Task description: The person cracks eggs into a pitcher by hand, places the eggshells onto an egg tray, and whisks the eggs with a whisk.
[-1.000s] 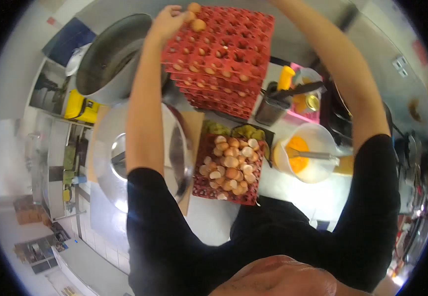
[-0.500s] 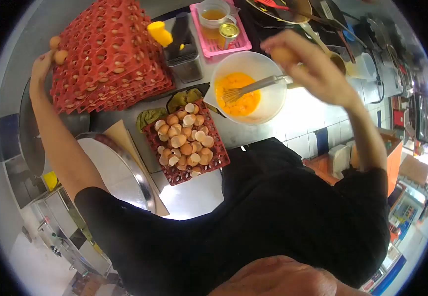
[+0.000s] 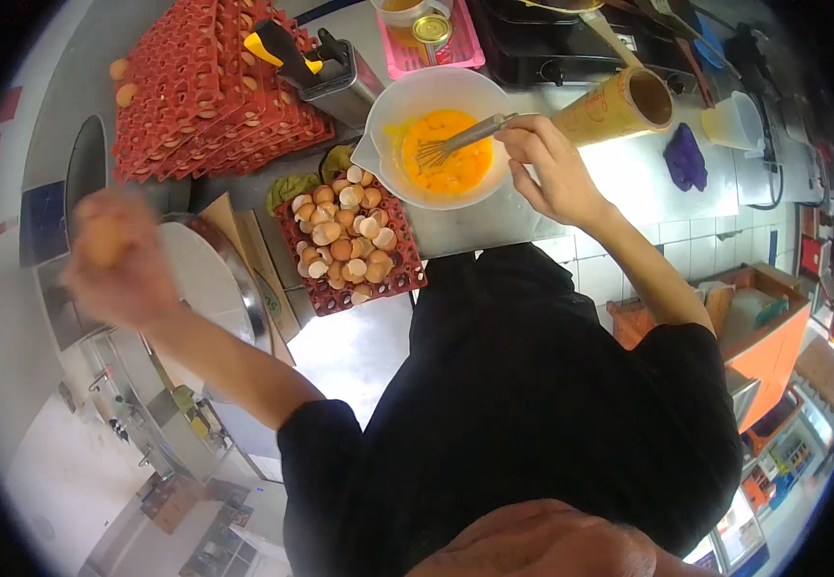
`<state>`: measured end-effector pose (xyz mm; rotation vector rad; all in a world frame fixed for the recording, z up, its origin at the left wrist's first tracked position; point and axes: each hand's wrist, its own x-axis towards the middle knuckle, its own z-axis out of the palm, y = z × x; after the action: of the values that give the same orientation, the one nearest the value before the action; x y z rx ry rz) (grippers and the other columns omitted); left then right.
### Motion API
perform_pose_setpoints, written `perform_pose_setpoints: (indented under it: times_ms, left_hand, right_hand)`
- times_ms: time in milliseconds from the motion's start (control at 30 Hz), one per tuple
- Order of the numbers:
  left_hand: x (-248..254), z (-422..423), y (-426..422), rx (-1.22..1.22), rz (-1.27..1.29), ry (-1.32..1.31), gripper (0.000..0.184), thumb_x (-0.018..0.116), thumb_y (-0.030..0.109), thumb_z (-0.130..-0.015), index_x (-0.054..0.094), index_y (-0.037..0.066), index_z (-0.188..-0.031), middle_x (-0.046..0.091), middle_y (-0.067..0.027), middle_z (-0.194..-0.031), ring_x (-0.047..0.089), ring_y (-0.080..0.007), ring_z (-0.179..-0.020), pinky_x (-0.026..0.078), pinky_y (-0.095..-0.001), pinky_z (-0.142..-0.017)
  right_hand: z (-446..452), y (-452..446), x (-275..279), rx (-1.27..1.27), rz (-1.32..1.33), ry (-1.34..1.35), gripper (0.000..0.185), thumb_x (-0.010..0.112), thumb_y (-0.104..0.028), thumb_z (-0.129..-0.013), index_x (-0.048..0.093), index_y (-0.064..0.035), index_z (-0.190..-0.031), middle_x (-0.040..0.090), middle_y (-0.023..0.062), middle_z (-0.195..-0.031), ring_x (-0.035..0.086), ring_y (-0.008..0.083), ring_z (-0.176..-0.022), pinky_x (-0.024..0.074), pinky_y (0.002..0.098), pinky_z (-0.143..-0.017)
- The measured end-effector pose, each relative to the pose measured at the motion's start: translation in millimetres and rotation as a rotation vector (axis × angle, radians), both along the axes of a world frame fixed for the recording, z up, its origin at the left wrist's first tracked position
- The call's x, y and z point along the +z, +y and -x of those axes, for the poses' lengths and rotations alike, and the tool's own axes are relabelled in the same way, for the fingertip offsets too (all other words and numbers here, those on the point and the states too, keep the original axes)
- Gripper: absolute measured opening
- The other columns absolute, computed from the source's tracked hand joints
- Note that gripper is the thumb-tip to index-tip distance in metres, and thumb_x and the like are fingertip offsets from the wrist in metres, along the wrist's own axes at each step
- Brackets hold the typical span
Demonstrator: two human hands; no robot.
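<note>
I see the left hand [image 3: 130, 274] on the left, well apart from the bowl [image 3: 482, 91]. It is a blur to me, but its fingers look closed around a brown egg [image 3: 104, 238], I think so the egg won't drop. Far of it is the stack [image 3: 176, 106] of red trays, with two eggs [image 3: 126, 94] at its left edge.

The right hand [image 3: 561, 178] is at the right side of the bowl. Its fingers are bent, with the tips by the end of the whisk [image 3: 474, 135]. The thumb is apart from them. I cannot tell if they grip the whisk or only touch it. The whisk leans on the rim with its wires in the yellow mix [image 3: 448, 173], which seems to keep the handle dry and easy to reach.

The bowl is on the counter [image 3: 522, 223]. Left and near of it, broken shells [image 3: 349, 226] lie heaped on a red tray [image 3: 402, 279], maybe so the mess stays in one place. A can [image 3: 431, 31] stands on the far side.
</note>
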<state>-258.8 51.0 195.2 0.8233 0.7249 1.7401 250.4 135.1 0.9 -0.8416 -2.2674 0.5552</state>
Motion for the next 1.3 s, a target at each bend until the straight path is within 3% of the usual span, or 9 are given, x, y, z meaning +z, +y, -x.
perform_pose_setpoints:
  times_ms: [100,233,333,500,633,700,900,1100,1300]
  left_hand:
    - [-52,-128,-10,0.12,0.396,0.038,0.016,0.064,0.019,-0.106,0.067,0.005,-0.111,0.064,-0.0071,-0.108,0.06,-0.0131,-0.087,0.05,-0.0245,-0.063]
    - [-110,-221,-3,-0.073,0.544,0.224,0.01,0.066,0.016,-0.109,0.07,0.007,-0.11,0.063,-0.0018,-0.094,0.059,-0.0105,-0.07,0.045,-0.0244,-0.058]
    - [-131,-259,6,-0.074,0.473,0.287,0.012,0.071,0.013,-0.107,0.072,0.006,-0.118,0.065,-0.0019,-0.092,0.06,-0.0098,-0.071,0.045,-0.025,-0.058]
    - [-148,-284,17,-0.056,0.348,0.793,0.034,0.08,0.008,-0.101,0.073,0.005,-0.135,0.073,-0.0084,-0.107,0.071,-0.0166,-0.084,0.058,-0.0318,-0.076]
    - [-145,-295,28,0.188,-0.064,1.151,0.046,0.082,0.013,-0.098,0.072,0.003,-0.142,0.075,-0.0174,-0.121,0.077,-0.033,-0.106,0.06,-0.0439,-0.096]
    - [-143,-287,27,0.158,0.051,1.183,0.048,0.084,0.016,-0.098,0.071,0.003,-0.143,0.076,-0.0203,-0.126,0.076,-0.0363,-0.114,0.059,-0.044,-0.1]
    - [-154,-269,22,0.142,0.126,1.243,0.05,0.083,0.023,-0.099,0.071,0.004,-0.144,0.076,-0.0218,-0.128,0.076,-0.0382,-0.118,0.057,-0.0445,-0.102]
    - [-149,-265,18,0.161,0.205,1.303,0.049,0.083,0.023,-0.099,0.07,0.003,-0.142,0.075,-0.023,-0.133,0.074,-0.0415,-0.122,0.057,-0.046,-0.102]
    - [-156,-265,22,0.185,0.202,1.365,0.045,0.082,0.02,-0.1,0.067,0.006,-0.14,0.077,-0.0234,-0.127,0.075,-0.0437,-0.119,0.059,-0.0485,-0.098]
  right_hand:
    - [-1,1,5,0.009,0.05,-0.002,0.047,0.072,-0.002,-0.091,0.062,-0.0056,-0.137,0.062,0.0159,-0.131,0.068,0.0373,-0.115,0.0578,0.0477,-0.096]
    - [-5,0,5,0.035,0.034,-0.013,0.047,0.07,-0.002,-0.093,0.061,-0.0058,-0.139,0.061,0.0158,-0.132,0.068,0.0378,-0.113,0.0578,0.0475,-0.095]
    - [-7,4,1,0.05,0.049,-0.006,0.048,0.07,-0.003,-0.094,0.06,-0.0056,-0.14,0.061,0.0161,-0.131,0.067,0.0385,-0.113,0.0581,0.0475,-0.095]
    - [1,3,15,0.074,0.122,0.048,0.04,0.068,-0.007,-0.1,0.06,-0.0041,-0.138,0.059,0.0163,-0.126,0.068,0.0351,-0.112,0.0594,0.0452,-0.09]
    - [25,19,27,0.16,0.622,0.369,0.031,0.067,-0.02,-0.111,0.061,-0.0039,-0.137,0.064,0.0076,-0.114,0.068,0.0211,-0.1,0.0586,0.0375,-0.086]
    - [35,38,22,0.263,0.999,0.444,0.032,0.064,-0.029,-0.116,0.063,-0.0037,-0.135,0.066,0.0028,-0.106,0.067,0.0145,-0.094,0.058,0.0337,-0.086]
    - [53,52,36,0.293,1.203,0.275,0.041,0.058,-0.04,-0.119,0.07,-0.0022,-0.126,0.068,0.0011,-0.096,0.067,0.0107,-0.089,0.0573,0.0288,-0.083]
    - [60,74,15,0.483,0.966,0.126,0.039,0.058,-0.029,-0.116,0.068,0.0006,-0.138,0.073,0.004,-0.106,0.071,0.0129,-0.093,0.0599,0.0323,-0.086]
    - [60,79,12,0.563,0.556,0.002,0.042,0.057,-0.023,-0.11,0.065,0.0068,-0.138,0.077,0.0199,-0.12,0.075,0.0309,-0.111,0.0575,0.0421,-0.1]
